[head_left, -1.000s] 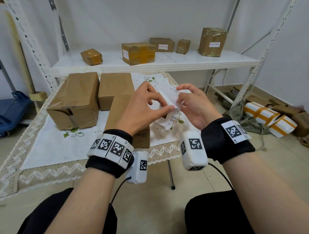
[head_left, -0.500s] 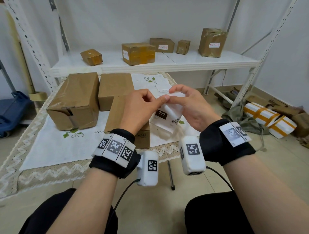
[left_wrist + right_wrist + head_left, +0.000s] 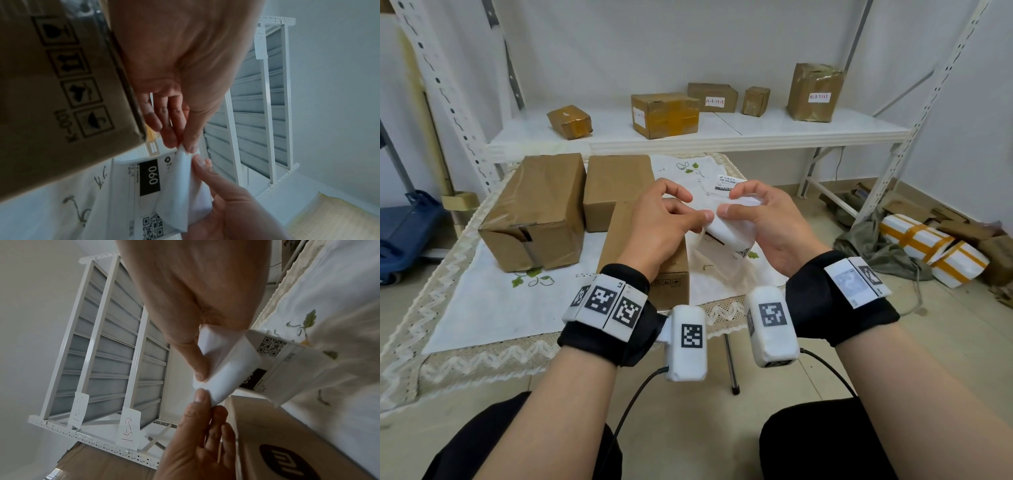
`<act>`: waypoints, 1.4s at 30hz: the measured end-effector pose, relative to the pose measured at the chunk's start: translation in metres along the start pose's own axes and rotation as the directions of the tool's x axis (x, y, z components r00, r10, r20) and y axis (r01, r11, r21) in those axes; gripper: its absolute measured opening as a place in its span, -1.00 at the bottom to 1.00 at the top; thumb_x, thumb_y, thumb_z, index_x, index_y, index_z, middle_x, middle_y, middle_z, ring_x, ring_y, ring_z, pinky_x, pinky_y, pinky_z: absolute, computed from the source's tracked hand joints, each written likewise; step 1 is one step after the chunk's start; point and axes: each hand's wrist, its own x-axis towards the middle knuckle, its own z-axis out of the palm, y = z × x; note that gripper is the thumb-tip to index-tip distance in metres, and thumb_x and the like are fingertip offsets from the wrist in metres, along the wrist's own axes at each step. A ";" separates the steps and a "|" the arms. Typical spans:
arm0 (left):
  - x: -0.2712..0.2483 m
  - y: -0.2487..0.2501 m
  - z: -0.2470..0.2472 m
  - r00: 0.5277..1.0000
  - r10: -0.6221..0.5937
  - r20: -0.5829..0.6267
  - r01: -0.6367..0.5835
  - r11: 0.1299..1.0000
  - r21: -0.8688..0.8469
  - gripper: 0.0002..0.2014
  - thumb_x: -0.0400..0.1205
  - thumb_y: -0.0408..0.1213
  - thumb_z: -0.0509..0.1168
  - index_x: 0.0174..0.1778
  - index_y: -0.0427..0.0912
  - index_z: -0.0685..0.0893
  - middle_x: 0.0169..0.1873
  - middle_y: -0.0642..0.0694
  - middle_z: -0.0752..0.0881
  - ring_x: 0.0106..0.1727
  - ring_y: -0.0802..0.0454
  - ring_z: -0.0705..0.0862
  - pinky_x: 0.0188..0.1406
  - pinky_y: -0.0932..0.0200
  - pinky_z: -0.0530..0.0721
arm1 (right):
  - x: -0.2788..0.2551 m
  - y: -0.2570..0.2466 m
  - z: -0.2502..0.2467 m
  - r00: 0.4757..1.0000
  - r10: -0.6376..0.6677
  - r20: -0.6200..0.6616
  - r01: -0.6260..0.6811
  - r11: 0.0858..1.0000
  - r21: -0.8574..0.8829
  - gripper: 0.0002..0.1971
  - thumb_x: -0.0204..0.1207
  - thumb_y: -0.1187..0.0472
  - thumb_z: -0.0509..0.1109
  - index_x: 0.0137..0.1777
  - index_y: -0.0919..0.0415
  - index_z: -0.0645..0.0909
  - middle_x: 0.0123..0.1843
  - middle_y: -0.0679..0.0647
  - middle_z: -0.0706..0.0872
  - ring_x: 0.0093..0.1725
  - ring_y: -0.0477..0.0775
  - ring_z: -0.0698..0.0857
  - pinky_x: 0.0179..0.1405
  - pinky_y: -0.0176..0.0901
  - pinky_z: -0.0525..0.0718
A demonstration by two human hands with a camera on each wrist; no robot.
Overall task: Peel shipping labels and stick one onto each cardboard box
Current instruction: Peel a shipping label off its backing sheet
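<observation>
Left hand (image 3: 661,222) and right hand (image 3: 760,222) are both pinching the shipping label (image 3: 726,233), curled fingers (image 3: 190,142) grasping its corner above a cardboard box (image 3: 643,246).

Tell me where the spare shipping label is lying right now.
In the head view, the spare label lies flat on the white tablecloth at the table's far right, just beyond the hands and right of the middle box.

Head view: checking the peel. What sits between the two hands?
The shipping label, pinched at its top corner by the left hand and right hand; nothing else, per the head view.
</observation>
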 end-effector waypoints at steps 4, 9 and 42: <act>0.001 0.000 0.001 1.000 -0.010 0.000 0.010 1.000 -0.004 -0.56 0.51 -0.33 0.62 0.20 -0.36 0.59 -0.21 -0.27 0.85 -0.34 0.18 0.74 -0.25 0.31 0.57 | 0.000 0.000 -0.001 1.000 0.017 -0.021 -0.016 0.998 0.059 -0.73 0.46 0.49 0.57 -0.07 0.16 0.59 0.22 0.26 0.76 -0.08 0.20 0.78 -0.08 0.02 0.73; 0.002 0.000 0.002 1.000 -0.018 0.004 0.018 0.999 -0.035 -0.60 0.52 -0.34 0.61 0.16 -0.33 0.59 -0.29 -0.16 0.82 -0.40 0.24 0.73 -0.38 0.48 0.56 | 0.001 0.000 -0.002 0.998 0.051 -0.046 -0.045 0.991 0.129 -0.73 0.48 0.48 0.56 -0.09 0.14 0.59 0.22 0.28 0.76 -0.07 0.22 0.79 -0.13 0.00 0.77; -0.001 0.005 0.003 0.999 -0.028 0.019 0.030 0.994 -0.102 -0.69 0.55 -0.47 0.55 0.05 -0.26 0.55 -0.31 -0.22 0.76 -0.44 0.22 0.70 -0.42 0.50 0.53 | 0.012 -0.001 -0.018 0.940 0.280 -0.194 -0.166 0.873 0.458 -0.69 0.44 0.53 0.57 0.05 0.19 0.64 0.12 0.25 0.83 0.17 0.30 0.83 0.15 0.43 0.77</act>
